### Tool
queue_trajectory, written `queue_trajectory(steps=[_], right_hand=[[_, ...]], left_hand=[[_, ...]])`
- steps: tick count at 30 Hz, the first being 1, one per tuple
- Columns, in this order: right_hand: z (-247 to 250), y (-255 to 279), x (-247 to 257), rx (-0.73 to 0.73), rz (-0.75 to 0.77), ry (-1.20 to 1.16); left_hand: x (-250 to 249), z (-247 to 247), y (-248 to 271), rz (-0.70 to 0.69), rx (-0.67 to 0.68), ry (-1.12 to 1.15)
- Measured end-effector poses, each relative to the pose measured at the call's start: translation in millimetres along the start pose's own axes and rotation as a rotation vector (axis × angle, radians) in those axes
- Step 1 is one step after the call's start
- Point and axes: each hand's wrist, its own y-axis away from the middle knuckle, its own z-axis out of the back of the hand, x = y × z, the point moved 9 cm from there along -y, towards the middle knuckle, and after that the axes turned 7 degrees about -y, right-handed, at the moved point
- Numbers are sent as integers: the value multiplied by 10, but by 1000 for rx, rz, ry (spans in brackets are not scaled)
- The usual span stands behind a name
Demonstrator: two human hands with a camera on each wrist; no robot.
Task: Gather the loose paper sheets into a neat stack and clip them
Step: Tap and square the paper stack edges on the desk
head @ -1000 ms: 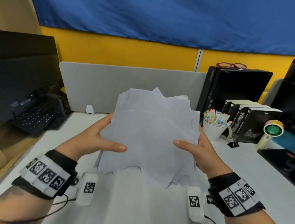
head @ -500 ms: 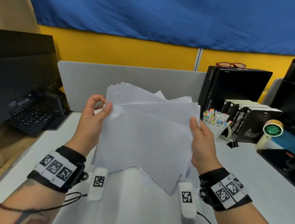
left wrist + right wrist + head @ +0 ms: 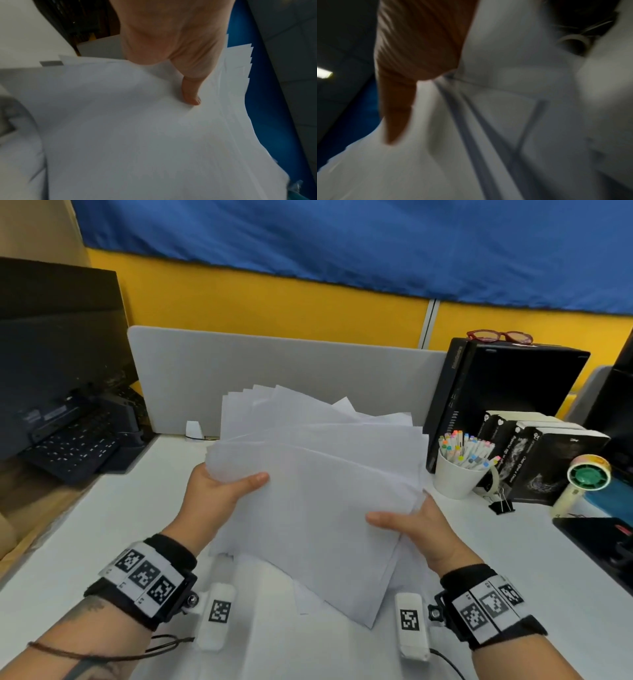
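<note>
A fanned, uneven bundle of white paper sheets (image 3: 318, 481) is held above the white desk (image 3: 102, 535) between both hands. My left hand (image 3: 219, 491) grips its left edge, thumb lying on the top sheet, fingers hidden behind. My right hand (image 3: 414, 525) grips the lower right edge the same way. In the left wrist view the thumb (image 3: 190, 93) presses on the sheets (image 3: 137, 135), whose staggered corners show at the right. The right wrist view is blurred, showing a thumb (image 3: 397, 108) on paper (image 3: 488, 135). A black binder clip (image 3: 501, 505) lies on the desk to the right.
A white cup of coloured markers (image 3: 459, 467) stands just right of the sheets, with black boxes (image 3: 548, 460), a tape roll (image 3: 589, 474) and a black case (image 3: 513, 378) behind. A grey divider panel (image 3: 274, 371) closes the back. A keyboard (image 3: 72, 446) sits far left.
The bundle has come down and tilted flatter. My left hand dropped from the top left corner to the left edge; my right hand slid down to the lower right edge.
</note>
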Motion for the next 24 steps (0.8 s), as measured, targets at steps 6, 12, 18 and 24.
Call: queue_trajectory(steps=[6, 12, 18, 24], right_hand=[[-82, 56, 233, -151, 147, 157], [-212, 189, 171, -90, 97, 90], [-204, 199, -282, 11, -124, -147], [-44, 121, -65, -214, 55, -72]], left_hand=[[-328, 123, 155, -133, -156, 88], [-369, 67, 254, -207, 111, -44], [448, 110, 333, 100, 361, -70], [17, 145, 220, -85, 227, -129]])
